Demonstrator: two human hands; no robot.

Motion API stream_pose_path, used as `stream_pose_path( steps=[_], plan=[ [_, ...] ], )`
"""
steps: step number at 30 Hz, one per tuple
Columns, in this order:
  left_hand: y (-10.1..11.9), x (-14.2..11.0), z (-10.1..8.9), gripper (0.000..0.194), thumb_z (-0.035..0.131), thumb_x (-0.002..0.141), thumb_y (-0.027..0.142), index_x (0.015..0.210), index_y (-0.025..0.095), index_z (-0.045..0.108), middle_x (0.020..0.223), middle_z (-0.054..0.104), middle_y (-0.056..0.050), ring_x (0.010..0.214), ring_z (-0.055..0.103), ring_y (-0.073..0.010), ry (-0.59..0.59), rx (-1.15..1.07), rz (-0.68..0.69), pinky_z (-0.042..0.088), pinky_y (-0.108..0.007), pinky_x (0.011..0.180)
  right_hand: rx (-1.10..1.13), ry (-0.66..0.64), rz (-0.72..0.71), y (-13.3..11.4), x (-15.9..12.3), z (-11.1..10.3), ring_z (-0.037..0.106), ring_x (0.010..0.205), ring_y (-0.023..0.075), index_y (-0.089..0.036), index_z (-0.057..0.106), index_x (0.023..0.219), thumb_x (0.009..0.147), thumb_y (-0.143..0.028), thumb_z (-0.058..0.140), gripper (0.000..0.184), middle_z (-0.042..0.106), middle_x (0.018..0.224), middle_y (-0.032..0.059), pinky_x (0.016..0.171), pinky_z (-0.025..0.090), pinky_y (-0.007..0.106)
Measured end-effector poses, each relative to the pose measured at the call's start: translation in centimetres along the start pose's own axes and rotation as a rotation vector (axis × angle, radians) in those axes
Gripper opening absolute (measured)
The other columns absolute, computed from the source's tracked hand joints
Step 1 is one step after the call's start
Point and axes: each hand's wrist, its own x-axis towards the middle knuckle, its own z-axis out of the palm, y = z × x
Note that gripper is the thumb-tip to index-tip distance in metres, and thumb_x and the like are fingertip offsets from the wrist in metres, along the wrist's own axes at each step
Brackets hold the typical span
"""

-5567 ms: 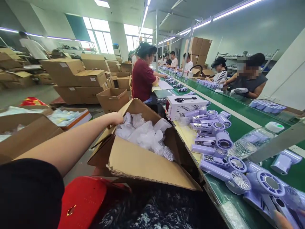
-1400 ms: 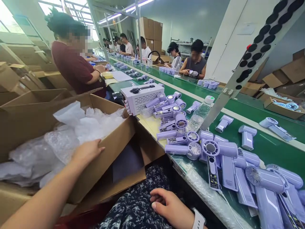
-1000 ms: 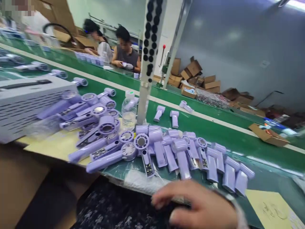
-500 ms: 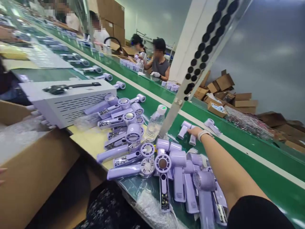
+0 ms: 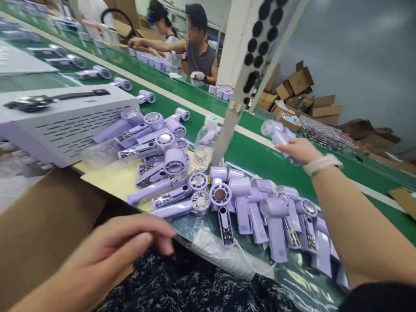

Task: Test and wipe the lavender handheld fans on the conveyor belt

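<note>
Over the green belt, my right hand (image 5: 300,150) is closed around a lilac handheld fan (image 5: 273,128). A second lilac piece shows right beside it, partly hidden by my fingers. My left hand (image 5: 133,238) hangs above the table's near edge with its fingers loosely bent and nothing in them. Between my hands lies a row of lilac handheld fans (image 5: 241,188), some with bare circuit boards in their handles. More handheld fans (image 5: 164,141) are piled to the left on yellow sheets (image 5: 112,177).
A clear bottle (image 5: 204,147) stands beside a slanted metal post (image 5: 232,112). At left is a grey slotted metal box (image 5: 78,125). Bubble wrap (image 5: 224,255) lies along the near edge. Co-workers sit across the green belt (image 5: 247,151), with cardboard boxes (image 5: 295,82) behind.
My right hand has lifted a lilac fan off the belt and moved right. My left hand has come in from the left edge. The view has shifted; a co-worker's arm now stretches out to the left.
</note>
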Motion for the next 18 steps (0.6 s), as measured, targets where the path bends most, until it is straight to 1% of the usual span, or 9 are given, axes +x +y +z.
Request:
stream_pose_path(
  steps=[1, 2, 5, 7, 9, 11, 13, 15, 18],
  plan=[
    [-0.4, 1.0, 2.5, 0.023, 0.062, 0.094, 0.034, 0.105, 0.035, 0.082, 0.081, 0.080, -0.002, 0.075, 0.073, -0.0198, -0.183, -0.022, 0.024, 0.057, -0.026, 0.073, 0.035, 0.054, -0.004, 0.9, -3.6, -0.8, 0.067, 0.084, 0.0241, -0.012, 0.070, 0.109, 0.097, -0.051, 0.055, 0.043, 0.071, 0.095, 0.0109, 0.072, 0.051, 0.035],
    [-1.0, 1.9, 5.1, 0.028, 0.056, 0.099, 0.036, 0.118, 0.040, 0.077, 0.091, 0.081, -0.001, 0.083, 0.075, -0.0191, -0.270, -0.127, 0.035, 0.058, -0.027, 0.079, 0.085, 0.118, -0.038, 1.3, -7.7, -0.9, 0.067, 0.086, 0.0246, -0.016, 0.070, 0.110, 0.094, -0.054, 0.057, 0.044, 0.071, 0.098, 0.0096, 0.074, 0.052, 0.036],
    [-3.0, 3.6, 12.6, 0.064, 0.070, 0.089, 0.055, 0.148, 0.040, 0.052, 0.150, 0.059, -0.006, 0.137, 0.057, -0.0282, -0.475, -0.472, 0.013, 0.047, -0.039, 0.114, 0.404, 0.410, -0.279, 0.0, -19.9, 2.6, 0.062, 0.120, 0.0385, -0.020, 0.073, 0.115, 0.079, -0.051, 0.073, 0.048, 0.060, 0.140, 0.0171, 0.097, 0.053, 0.052],
    [-4.2, 3.7, 16.4, 0.081, 0.076, 0.076, 0.067, 0.145, 0.030, 0.057, 0.151, 0.058, -0.011, 0.142, 0.051, -0.0332, -0.416, -0.637, -0.052, 0.046, -0.042, 0.116, 0.441, 0.390, -0.287, -1.9, -25.7, 6.8, 0.047, 0.139, 0.0446, -0.023, 0.070, 0.129, 0.079, -0.045, 0.075, 0.055, 0.040, 0.159, 0.0188, 0.111, 0.043, 0.062],
    [-5.0, 3.3, 18.4, 0.076, 0.078, 0.072, 0.069, 0.133, 0.024, 0.066, 0.131, 0.072, -0.013, 0.128, 0.063, -0.0340, -0.295, -0.701, -0.183, 0.053, -0.043, 0.108, 0.436, 0.341, -0.198, -3.2, -29.0, 10.3, 0.034, 0.148, 0.0501, -0.022, 0.059, 0.146, 0.081, -0.041, 0.077, 0.071, 0.024, 0.167, 0.0226, 0.115, 0.036, 0.070],
    [-5.3, 2.9, 18.7, 0.064, 0.082, 0.071, 0.063, 0.120, 0.022, 0.073, 0.109, 0.079, -0.009, 0.109, 0.072, -0.0308, -0.217, -0.707, -0.268, 0.058, -0.039, 0.098, 0.482, 0.226, -0.150, -3.5, -30.5, 12.1, 0.024, 0.152, 0.0534, -0.021, 0.044, 0.158, 0.080, -0.043, 0.079, 0.087, 0.010, 0.170, 0.0239, 0.115, 0.033, 0.074],
    [-5.1, 2.7, 17.7, 0.053, 0.087, 0.067, 0.058, 0.105, 0.023, 0.078, 0.092, 0.080, -0.004, 0.089, 0.075, -0.0248, -0.213, -0.712, -0.274, 0.062, -0.032, 0.084, 0.594, 0.065, -0.173, -2.8, -31.1, 12.1, 0.019, 0.154, 0.0507, -0.025, 0.037, 0.161, 0.082, -0.046, 0.078, 0.091, 0.006, 0.172, 0.0199, 0.117, 0.032, 0.072],
    [-4.4, 2.6, 16.1, 0.046, 0.086, 0.068, 0.060, 0.092, 0.022, 0.080, 0.082, 0.079, -0.002, 0.076, 0.074, -0.0203, -0.237, -0.705, -0.276, 0.062, -0.027, 0.073, 0.717, -0.073, -0.214, -1.9, -31.1, 11.1, 0.020, 0.156, 0.0430, -0.029, 0.044, 0.158, 0.089, -0.046, 0.071, 0.076, 0.013, 0.173, 0.0138, 0.121, 0.032, 0.066],
    [-3.0, 2.2, 13.6, 0.048, 0.076, 0.077, 0.065, 0.089, 0.019, 0.080, 0.081, 0.077, -0.005, 0.075, 0.071, -0.0193, -0.292, -0.631, -0.301, 0.061, -0.026, 0.072, 0.843, -0.143, -0.290, -1.1, -30.3, 10.0, 0.025, 0.157, 0.0326, -0.031, 0.054, 0.151, 0.098, -0.035, 0.057, 0.053, 0.031, 0.168, 0.0086, 0.124, 0.030, 0.057]
  ],
)
